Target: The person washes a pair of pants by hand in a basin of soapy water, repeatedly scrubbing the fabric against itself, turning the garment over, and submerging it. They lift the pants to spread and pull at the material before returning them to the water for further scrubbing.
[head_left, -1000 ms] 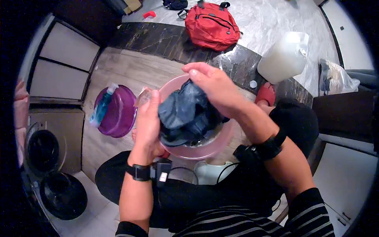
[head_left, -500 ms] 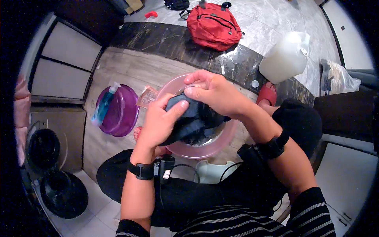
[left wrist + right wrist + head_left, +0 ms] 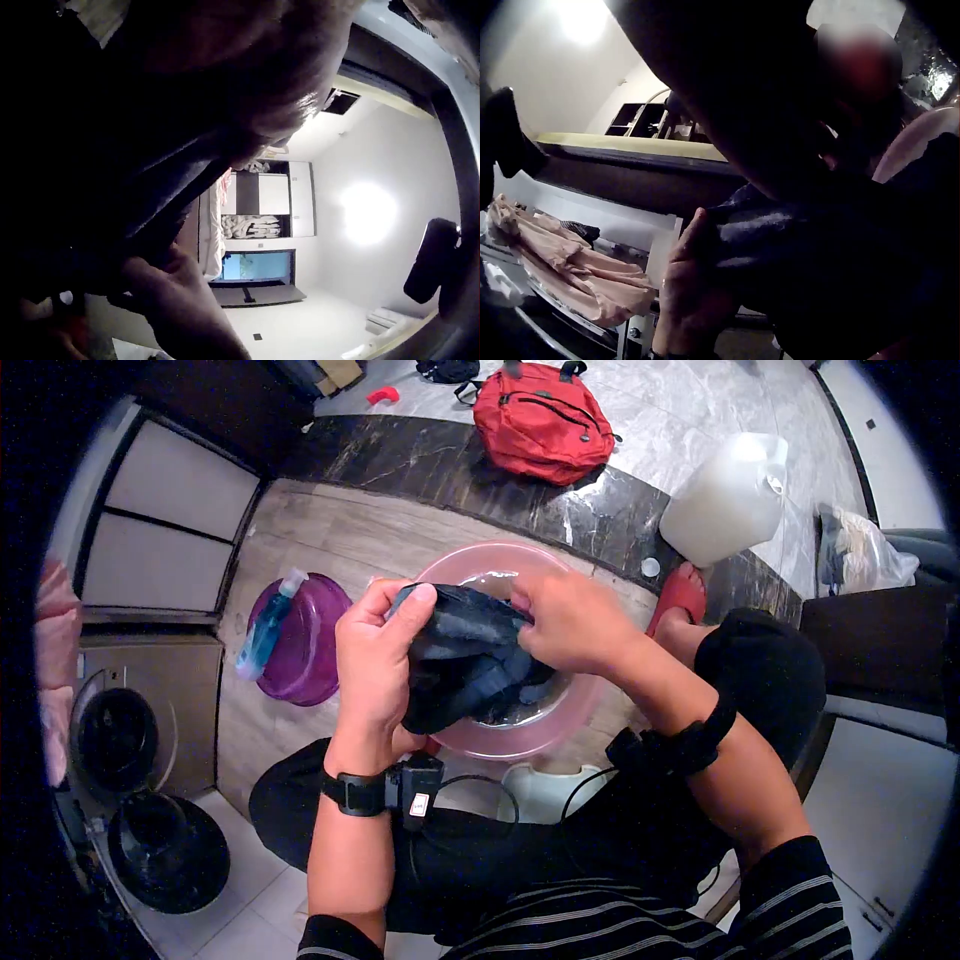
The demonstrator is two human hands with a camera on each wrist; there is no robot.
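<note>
A dark blue wet-looking cloth (image 3: 465, 645) is stretched between both hands over a pink basin (image 3: 540, 742). My left hand (image 3: 372, 655) grips its left edge, thumb on top. On the other side my right hand (image 3: 578, 622) pinches the cloth with curled fingers. Its lower folds hang into the basin, where some water (image 3: 490, 582) shows behind it. The right wrist view shows the left hand (image 3: 690, 296) at the edge of the cloth (image 3: 754, 229). Dark in the left wrist view, the cloth (image 3: 161, 184) has the right hand (image 3: 176, 296) at its lower end.
To the left stands a purple basin (image 3: 328, 660) with a bottle of blue liquid (image 3: 268, 630) across it. A red backpack (image 3: 545, 425) and a white jerrycan (image 3: 725, 500) lie beyond the dark stone strip (image 3: 420, 475). A pale stool (image 3: 540, 792) stands between the legs.
Both hands closed in on the cloth's top, then parted; the left moved left and the right shifted right, spreading the cloth. The small packet by the basin is now hidden behind the left hand.
</note>
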